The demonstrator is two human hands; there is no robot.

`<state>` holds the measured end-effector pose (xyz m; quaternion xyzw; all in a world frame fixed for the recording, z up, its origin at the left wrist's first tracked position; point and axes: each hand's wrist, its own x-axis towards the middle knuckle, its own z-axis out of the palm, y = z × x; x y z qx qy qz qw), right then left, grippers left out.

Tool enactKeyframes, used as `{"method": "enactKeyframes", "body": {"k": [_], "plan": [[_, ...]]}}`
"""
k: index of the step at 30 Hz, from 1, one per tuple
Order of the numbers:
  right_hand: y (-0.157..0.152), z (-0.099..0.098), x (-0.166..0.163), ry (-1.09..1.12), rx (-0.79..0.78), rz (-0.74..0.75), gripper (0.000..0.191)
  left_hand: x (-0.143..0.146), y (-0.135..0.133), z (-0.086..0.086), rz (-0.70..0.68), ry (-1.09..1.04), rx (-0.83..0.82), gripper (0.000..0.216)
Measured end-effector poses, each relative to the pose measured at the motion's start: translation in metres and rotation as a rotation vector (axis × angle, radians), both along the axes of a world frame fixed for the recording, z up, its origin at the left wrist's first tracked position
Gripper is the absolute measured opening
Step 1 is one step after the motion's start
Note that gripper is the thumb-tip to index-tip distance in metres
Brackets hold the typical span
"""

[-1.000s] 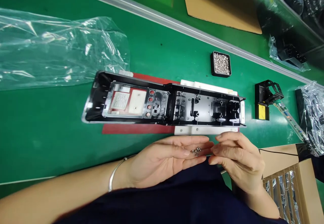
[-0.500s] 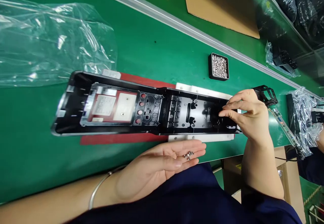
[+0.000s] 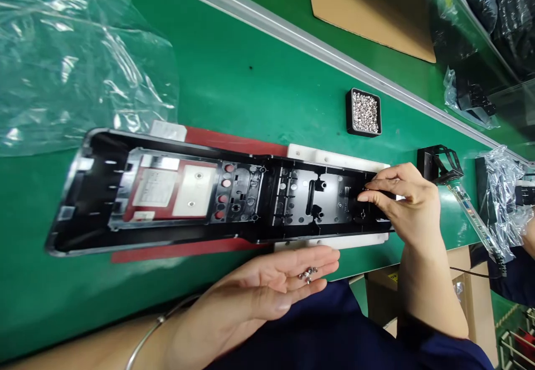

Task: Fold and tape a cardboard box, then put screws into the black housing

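A long black plastic housing [image 3: 188, 191] lies open side up on a red and white fixture [image 3: 334, 158] on the green bench. My left hand [image 3: 267, 289] is held palm up near the front edge, fingers slightly cupped around a few small silver screws [image 3: 307, 274]. My right hand [image 3: 407, 197] reaches over the housing's right end, thumb and fingers pinched together above a recess; whatever they pinch is too small to make out.
A small black tray of silver screws [image 3: 364, 112] stands behind the housing. A clear plastic bag [image 3: 75, 63] lies at the left. A black stand with a tool [image 3: 443, 165] sits at the right, a cardboard sheet [image 3: 368, 8] at the back, and a cardboard box [image 3: 480, 297] below the bench edge.
My right hand left the screws in my left palm, reached up to the housing's right end, and now sits lower in the recess. The left hand stays palm up.
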<state>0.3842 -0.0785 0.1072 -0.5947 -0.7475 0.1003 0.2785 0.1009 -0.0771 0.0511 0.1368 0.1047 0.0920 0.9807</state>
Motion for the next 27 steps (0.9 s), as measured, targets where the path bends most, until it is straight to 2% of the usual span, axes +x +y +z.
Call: {"method": "enactKeyframes", "body": {"k": [5,11,22,27], "plan": [[-0.014,-0.003,-0.01,-0.17,0.135,-0.066,0.022,-0.002,0.002,0.002,-0.021,0.017,0.016,0.045],[-0.031,-0.001,-0.025,-0.229,0.236,-0.168,0.024,-0.001,0.002,0.007,-0.006,0.015,0.0,0.045],[-0.037,-0.014,-0.033,-0.385,0.232,-0.155,0.021,0.002,0.004,0.008,0.024,0.013,0.003,0.046],[-0.038,-0.013,-0.032,-0.403,0.207,-0.154,0.021,0.0,0.003,0.005,0.023,0.011,0.008,0.047]]}}
